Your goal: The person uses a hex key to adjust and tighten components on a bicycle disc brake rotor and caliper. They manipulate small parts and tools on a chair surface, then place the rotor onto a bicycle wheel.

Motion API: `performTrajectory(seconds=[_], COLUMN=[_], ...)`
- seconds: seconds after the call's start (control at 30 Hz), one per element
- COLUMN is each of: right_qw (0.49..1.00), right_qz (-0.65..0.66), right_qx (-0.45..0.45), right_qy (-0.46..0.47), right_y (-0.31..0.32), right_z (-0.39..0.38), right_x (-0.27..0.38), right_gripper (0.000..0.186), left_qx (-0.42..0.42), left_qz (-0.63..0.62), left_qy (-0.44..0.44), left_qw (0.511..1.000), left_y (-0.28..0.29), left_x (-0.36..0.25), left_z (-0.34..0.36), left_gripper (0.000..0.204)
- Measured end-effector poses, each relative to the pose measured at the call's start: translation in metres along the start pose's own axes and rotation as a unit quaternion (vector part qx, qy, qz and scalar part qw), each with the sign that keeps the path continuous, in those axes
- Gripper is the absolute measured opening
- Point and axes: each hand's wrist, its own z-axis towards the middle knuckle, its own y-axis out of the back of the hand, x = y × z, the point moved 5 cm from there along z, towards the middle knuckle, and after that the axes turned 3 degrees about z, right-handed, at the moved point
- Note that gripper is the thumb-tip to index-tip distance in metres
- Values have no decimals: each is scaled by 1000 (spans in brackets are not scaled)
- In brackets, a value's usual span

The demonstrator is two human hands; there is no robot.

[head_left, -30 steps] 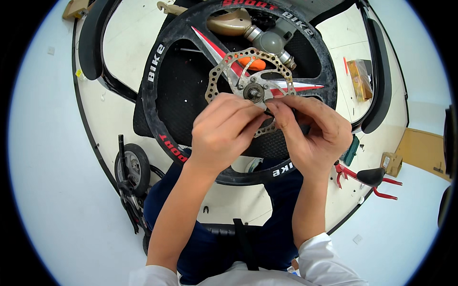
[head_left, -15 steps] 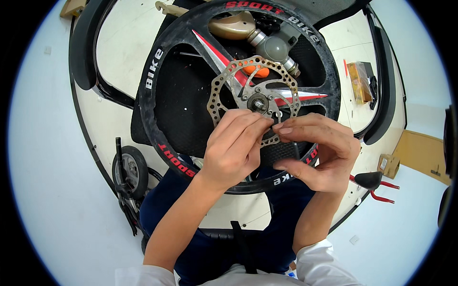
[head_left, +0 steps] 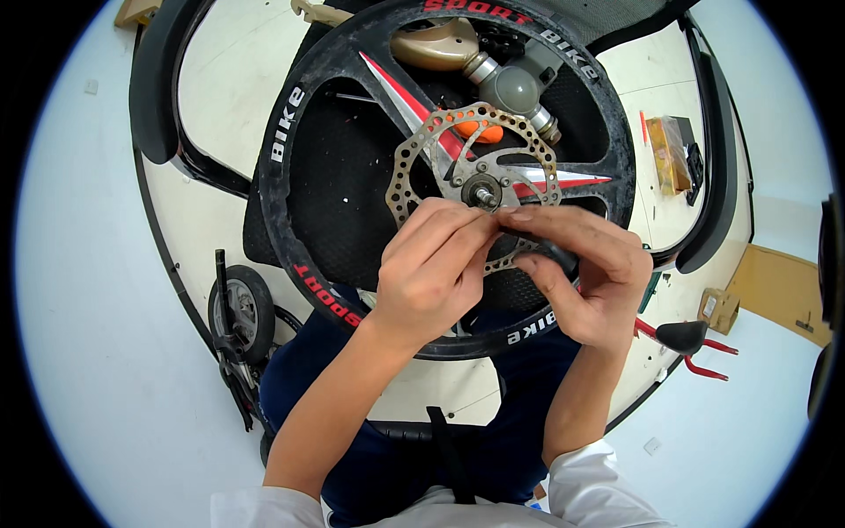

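A black bicycle wheel [head_left: 275, 189] with red-and-silver spokes lies flat before me, its perforated brake disc [head_left: 407, 163] facing up around a central hub axle [head_left: 484, 195]. My left hand [head_left: 436, 255] is closed, fingertips pinched together at the disc just below the axle; what they hold is hidden. My right hand [head_left: 594, 264] meets it there, index fingertip beside the left fingertips. Between its curled fingers and thumb shows a slim dark tool [head_left: 554, 253], mostly covered. Both hands hide the disc's lower part.
The wheel rests on a black chair seat between armrests [head_left: 157, 97] [head_left: 711, 167]. Through its openings show a gold-and-grey metal part [head_left: 510, 88] and an orange object [head_left: 480, 132]. A small wheel [head_left: 242, 312] stands left; a red-handled tool [head_left: 687, 339] and a cardboard box [head_left: 720, 310] lie right.
My right thumb has moved up and in toward the fingers, closing on the dark tool. The wheel has shifted slightly right in view. My left hand stays pinched at the disc.
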Motion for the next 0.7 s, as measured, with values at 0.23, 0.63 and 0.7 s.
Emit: performTrajectory(seconds=[0.23,0.63,0.7], right_qw=[998,998,1000], right_qz=[46,20,22], right_qx=[43,-32,5], right_qy=[-1,-46,-19], right_y=[-2,-6,-4], right_z=[-3,-1,-4], right_x=[-7,-7,-10], right_gripper=[25,23,22], left_qx=[80,31,32], left_qz=[-6,21,29], left_qy=[20,23,13], left_qw=[997,999,999], left_y=[6,3,2], left_x=[-2,3,0], left_z=[8,0,2], left_gripper=[27,29,26])
